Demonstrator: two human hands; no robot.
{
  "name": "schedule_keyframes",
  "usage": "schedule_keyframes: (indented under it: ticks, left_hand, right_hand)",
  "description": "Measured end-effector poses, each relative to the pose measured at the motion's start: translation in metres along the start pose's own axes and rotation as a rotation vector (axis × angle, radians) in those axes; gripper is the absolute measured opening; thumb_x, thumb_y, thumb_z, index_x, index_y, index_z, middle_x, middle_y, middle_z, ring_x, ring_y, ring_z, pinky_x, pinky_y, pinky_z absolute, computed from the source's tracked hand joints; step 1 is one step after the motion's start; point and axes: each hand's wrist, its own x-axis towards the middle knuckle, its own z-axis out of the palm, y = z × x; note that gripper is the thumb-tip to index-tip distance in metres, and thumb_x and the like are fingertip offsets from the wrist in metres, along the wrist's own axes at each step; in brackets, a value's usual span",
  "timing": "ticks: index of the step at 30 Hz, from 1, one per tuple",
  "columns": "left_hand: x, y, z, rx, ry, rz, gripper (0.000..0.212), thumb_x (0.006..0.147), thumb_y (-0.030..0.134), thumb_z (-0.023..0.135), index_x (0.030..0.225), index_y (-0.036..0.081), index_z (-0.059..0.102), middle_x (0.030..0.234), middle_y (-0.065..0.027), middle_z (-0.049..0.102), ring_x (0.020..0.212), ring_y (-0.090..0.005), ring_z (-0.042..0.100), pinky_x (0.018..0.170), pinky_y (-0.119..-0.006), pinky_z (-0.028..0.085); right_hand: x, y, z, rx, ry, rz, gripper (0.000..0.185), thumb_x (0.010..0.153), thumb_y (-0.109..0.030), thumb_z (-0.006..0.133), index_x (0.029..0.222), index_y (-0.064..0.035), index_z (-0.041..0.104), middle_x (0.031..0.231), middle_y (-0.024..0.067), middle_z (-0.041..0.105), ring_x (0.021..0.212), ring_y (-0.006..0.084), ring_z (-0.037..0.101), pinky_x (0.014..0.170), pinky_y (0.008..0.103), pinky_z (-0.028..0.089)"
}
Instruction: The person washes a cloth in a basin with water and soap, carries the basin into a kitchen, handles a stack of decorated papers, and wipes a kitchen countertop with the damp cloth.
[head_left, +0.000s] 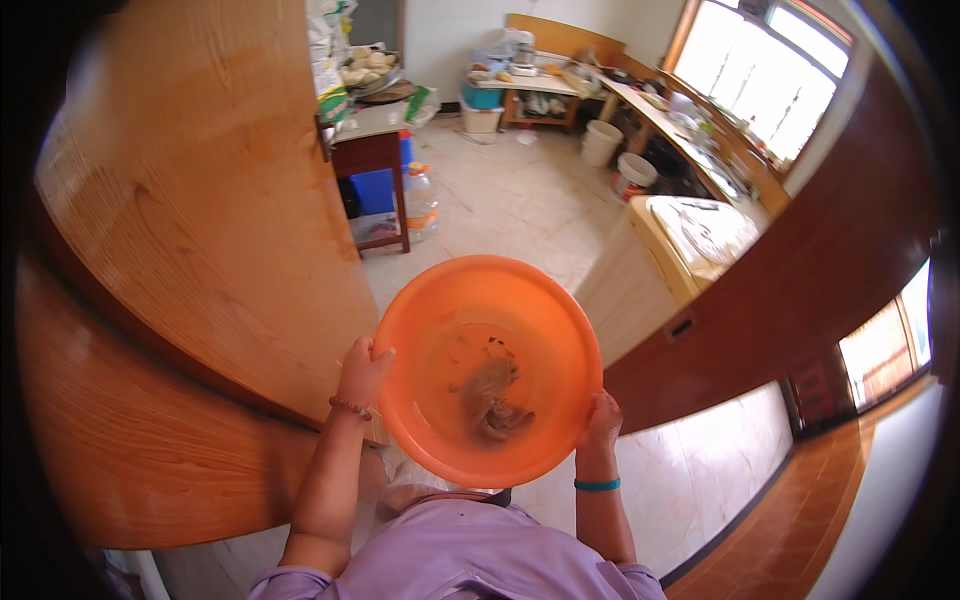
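An orange plastic basin (427, 300) is held level in front of my body, between both hands. My left hand (366, 375) grips its left rim, with the thumb over the edge. On the lower right rim is my right hand (601, 421), closed around the edge. Inside the basin lies a wet, brownish-grey cloth-like lump (499, 409) in murky water, with small dark bits near it. What the lump is exactly, I cannot tell.
A wooden door (225, 210) stands at my left; a dark red door frame (720, 330) is close at right. Beyond are a small table (371, 139), a large plastic bottle (421, 199), a cream appliance (694, 232), white buckets (601, 142) and a long counter (660, 112) under the window.
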Motion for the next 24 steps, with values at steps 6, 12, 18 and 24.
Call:
schedule_keyframes:
  ticks: [6,12,18,24]
  left_hand:
    - [0.064,0.023,0.009,0.1,0.14,0.054,0.019,0.073,0.014,0.056,0.078,-0.002,0.047,0.065,-0.0055,0.052,0.057,-0.0109,0.048,0.05,-0.026,0.04]
    - [0.142,0.045,0.025,-0.045,-0.048,-0.067,0.017,0.08,0.017,0.051,0.079,0.001,0.048,0.059,-0.0005,0.048,0.049,-0.0058,0.043,0.042,-0.02,0.034]
    - [0.241,0.105,0.074,-0.063,-0.225,-0.015,0.014,0.081,0.012,0.049,0.085,-0.001,0.046,0.067,0.0002,0.049,0.055,-0.0036,0.042,0.049,-0.016,0.035]
    - [0.335,0.162,0.139,-0.078,-0.456,0.054,0.013,0.08,0.006,0.048,0.089,-0.003,0.046,0.074,-0.0023,0.052,0.061,-0.0039,0.046,0.053,-0.017,0.038]
  right_hand:
    - [0.09,-0.018,0.058,-0.041,-0.024,0.094,0.021,0.075,-0.004,0.041,0.088,0.0048,0.053,0.077,0.006,0.055,0.059,0.0114,0.05,0.052,0.0228,0.043]
    - [0.174,-0.008,0.085,-0.152,0.04,0.082,0.021,0.076,-0.007,0.047,0.092,0.0046,0.051,0.076,0.0067,0.055,0.063,0.0111,0.052,0.053,0.0218,0.043]
    - [0.217,-0.065,0.133,0.011,0.239,0.036,0.023,0.073,-0.001,0.044,0.095,0.0057,0.048,0.081,0.0076,0.055,0.068,0.0142,0.054,0.061,0.0244,0.046]
    - [0.267,-0.116,0.144,0.103,0.309,-0.123,0.023,0.073,0.001,0.044,0.095,0.0053,0.048,0.083,0.0083,0.055,0.072,0.0146,0.054,0.066,0.026,0.046]
